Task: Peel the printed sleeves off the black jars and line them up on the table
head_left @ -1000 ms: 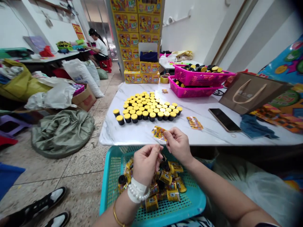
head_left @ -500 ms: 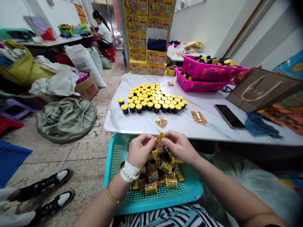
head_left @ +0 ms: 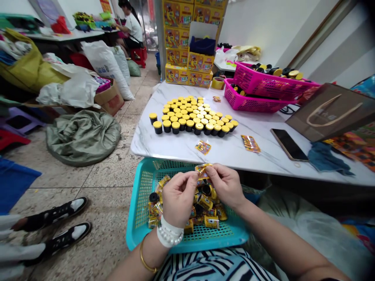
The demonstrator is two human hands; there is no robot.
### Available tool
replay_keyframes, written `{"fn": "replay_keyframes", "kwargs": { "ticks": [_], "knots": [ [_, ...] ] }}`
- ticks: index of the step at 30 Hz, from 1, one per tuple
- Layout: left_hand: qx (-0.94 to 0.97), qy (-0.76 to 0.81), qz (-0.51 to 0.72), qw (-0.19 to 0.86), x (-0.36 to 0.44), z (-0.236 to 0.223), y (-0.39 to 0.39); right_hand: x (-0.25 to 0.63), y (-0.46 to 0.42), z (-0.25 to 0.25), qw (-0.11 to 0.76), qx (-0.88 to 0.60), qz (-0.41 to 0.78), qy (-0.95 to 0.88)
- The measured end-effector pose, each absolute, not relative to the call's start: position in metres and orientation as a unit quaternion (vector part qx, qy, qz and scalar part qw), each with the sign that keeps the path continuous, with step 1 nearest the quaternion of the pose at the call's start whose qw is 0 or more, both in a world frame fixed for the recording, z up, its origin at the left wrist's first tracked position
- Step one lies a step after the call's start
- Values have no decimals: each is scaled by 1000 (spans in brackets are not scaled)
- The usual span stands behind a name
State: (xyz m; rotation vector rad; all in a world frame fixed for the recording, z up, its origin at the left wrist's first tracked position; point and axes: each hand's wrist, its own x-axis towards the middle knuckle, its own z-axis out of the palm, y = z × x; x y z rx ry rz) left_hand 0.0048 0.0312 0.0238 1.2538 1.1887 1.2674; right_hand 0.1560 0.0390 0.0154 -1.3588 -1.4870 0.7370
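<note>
Yellow-and-orange printed plastic film piece (head_left: 202,168): located just below the centre of the frame, between the fingertips of both hands, near the front edge of the white marbled tabletop (head_left: 162,148). Its visible span appears to run roughly left to right; fingers cover part of it, so the exact long axis cannot be confirmed. Right hand (head_left: 225,185): thumb laid over the film's right end, pinching it, palm out to the right. Left hand (head_left: 180,197): thumb and forefinger closed on the film's left end, wrist lower in the frame; how much film is caught there is hidden. Both hands touch the piece, so neither is clearly nearer; the right covers more of it. Below the film in the frame, the turquoise perforated plastic basket (head_left: 133,203) holds a jumble of yellow-wrapped small cylinders (head_left: 205,202), the one under the fingers lying on its side, axis sloping down to the right. Above the film, apart from the fingers, a flat printed film square (head_left: 203,147) lies on the tabletop. Beyond it, at the centre of the frame, upright black cylinders with yellow caps (head_left: 190,117) stand grouped, well apart from the hands.
</note>
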Motion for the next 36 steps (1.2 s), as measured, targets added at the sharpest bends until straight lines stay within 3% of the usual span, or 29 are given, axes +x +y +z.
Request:
{"fn": "replay_keyframes", "kwargs": {
  "ticks": [5, 10, 12, 16, 19, 22, 24, 26, 31, 34, 36],
  "knots": [
    [550, 483, 513, 449, -1, 11, 45, 155, 38, 12, 458, -526, 215, -684],
    [600, 484, 546, 329, -3, 8, 44, 153, 40, 9, 436, -528, 205, -699],
    [606, 477, 547, 324, -3, 9, 44, 153, 43, 10, 424, -517, 201, -716],
    [486, 502, 480, 531, -6, 8, 55, 168, 64, 23, 394, -490, 196, -752],
    [344, 473, 440, 682, -8, 7, 65, 194, 96, 34, 399, -580, 39, -709],
    [273, 441, 405, 753, -9, 8, 68, 220, 129, 39, 275, -706, -141, -637],
    [252, 423, 385, 781, -10, 11, 68, 230, 143, 36, 184, -739, -172, -624],
    [238, 404, 377, 799, -10, 15, 69, 234, 150, 31, 149, -748, -180, -621],
    [215, 367, 390, 817, -11, 19, 83, 233, 152, 23, 214, -730, -167, -627],
    [178, 376, 416, 809, -9, 18, 93, 230, 141, 26, 360, -680, -79, -634],
    [157, 383, 425, 805, -8, 17, 98, 225, 125, 31, 485, -623, 70, -610]
  ]
}}
